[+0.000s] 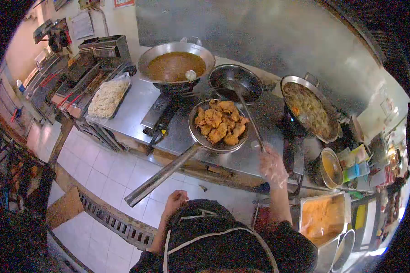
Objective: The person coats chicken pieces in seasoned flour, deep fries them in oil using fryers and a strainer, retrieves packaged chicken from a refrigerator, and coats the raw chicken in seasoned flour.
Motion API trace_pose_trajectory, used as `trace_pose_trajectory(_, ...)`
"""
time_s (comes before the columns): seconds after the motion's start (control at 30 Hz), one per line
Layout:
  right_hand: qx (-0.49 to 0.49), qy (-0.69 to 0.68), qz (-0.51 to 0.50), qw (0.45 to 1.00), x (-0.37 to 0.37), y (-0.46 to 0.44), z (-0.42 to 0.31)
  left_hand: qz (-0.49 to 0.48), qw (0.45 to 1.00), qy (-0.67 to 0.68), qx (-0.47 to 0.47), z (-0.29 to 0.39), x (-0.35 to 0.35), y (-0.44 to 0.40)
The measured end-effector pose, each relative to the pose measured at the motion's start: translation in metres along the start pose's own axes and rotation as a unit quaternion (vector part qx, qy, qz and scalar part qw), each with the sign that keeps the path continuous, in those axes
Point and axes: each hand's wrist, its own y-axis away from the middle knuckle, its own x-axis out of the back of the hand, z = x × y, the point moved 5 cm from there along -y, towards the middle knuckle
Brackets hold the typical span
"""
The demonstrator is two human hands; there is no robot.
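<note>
A long-handled strainer (161,175) full of browned fried pieces (219,122) rests at the counter's front edge, its handle sticking out toward the lower left. My right hand (272,166), in a clear glove, holds the end of a long dark utensil (250,113), whose far end reaches into the black wok (228,75) behind the strainer. Near my body, below the strainer handle and apart from it, is my left hand (176,199) with its fingers curled; whether anything is in it is too small to tell.
A wide pan of brown liquid (175,66) stands at the back. Bubbling oil fills the wok (307,107) on the right. A tray of pale coated pieces (108,96) lies left. Bowls and an orange-filled tray (322,214) stand at right. A floor drain (114,220) runs lower left.
</note>
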Motion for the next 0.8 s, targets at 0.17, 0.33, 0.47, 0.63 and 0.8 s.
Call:
trace_pose_trajectory(0.17,0.047,-0.024,-0.118,0.992,-0.022,0.018,0.025,-0.035,0.999,-0.024,0.008,0.013,-0.009,-0.005)
trace_pose_trajectory(0.33,0.108,-0.02,-0.049,0.993,0.048,-0.007,0.017,-0.049,0.997,-0.045,-0.04,0.021,-0.011,-0.002)
trace_pose_trajectory(0.47,0.17,0.148,0.206,0.952,0.107,0.009,0.018,-0.02,0.999,-0.031,0.01,0.016,-0.01,-0.004)
trace_pose_trajectory(0.63,0.228,0.18,0.132,0.948,0.016,0.044,-0.003,-0.043,0.997,-0.002,0.065,-0.009,-0.005,-0.007)
trace_pose_trajectory(0.8,0.343,0.657,0.332,0.583,-0.055,0.115,-0.115,-0.086,0.993,-0.063,0.039,-0.026,-0.007,-0.02)
